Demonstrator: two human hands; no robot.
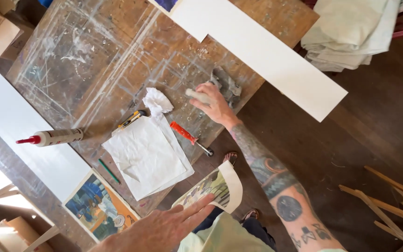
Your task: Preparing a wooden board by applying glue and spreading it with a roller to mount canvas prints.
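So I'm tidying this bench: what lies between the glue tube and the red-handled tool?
In the head view, between the glue tube and the red-handled tool lie the yellow-and-black utility knife and white paper sheets.

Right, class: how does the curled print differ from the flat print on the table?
The flat print lies level; the curled print bends over, showing its white back. The flat print rests on the table; the curled print hangs beyond its edge, against the left hand. Both are colourful pictures.

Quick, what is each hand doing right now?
Left hand: open and flat, carrying a curled printed paper.
Right hand: closed on a pale handle on the table.
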